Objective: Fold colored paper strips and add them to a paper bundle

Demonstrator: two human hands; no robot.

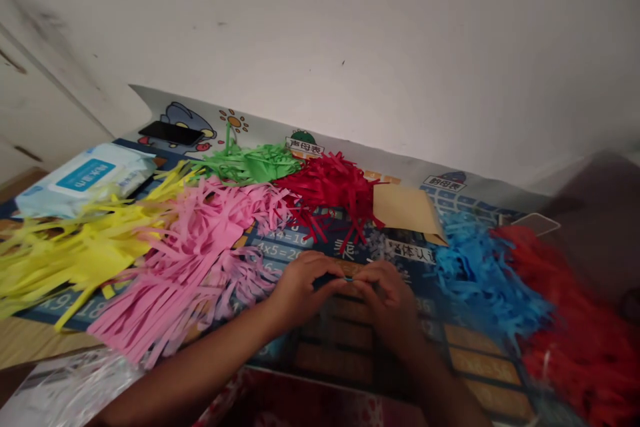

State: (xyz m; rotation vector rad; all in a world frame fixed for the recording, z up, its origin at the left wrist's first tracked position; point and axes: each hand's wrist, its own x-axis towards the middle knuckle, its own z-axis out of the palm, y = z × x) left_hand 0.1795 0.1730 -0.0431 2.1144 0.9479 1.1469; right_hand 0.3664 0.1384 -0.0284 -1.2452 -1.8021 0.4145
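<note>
My left hand (pixel 305 283) and my right hand (pixel 384 293) meet over the printed mat, thumbs and forefingers pinched together. Between the fingertips shows a small blue strip (pixel 349 279), mostly hidden; its kind is too small to make out. To the right lies a pile of blue fringed paper (pixel 480 273). Pink fringed paper (pixel 185 253) lies left of my left hand. Beyond my hands sit dark red paper strips (pixel 335 190) and a tan paper piece (pixel 407 209).
Yellow fringed paper (pixel 95 250) and a wet-wipes pack (pixel 87 177) are at the left. Green paper strips (pixel 255 163) and a black phone (pixel 170 133) lie near the wall (pixel 350 47). Bright red paper (pixel 585 340) is at the right, clear plastic wrapping (pixel 75 387) at the lower left.
</note>
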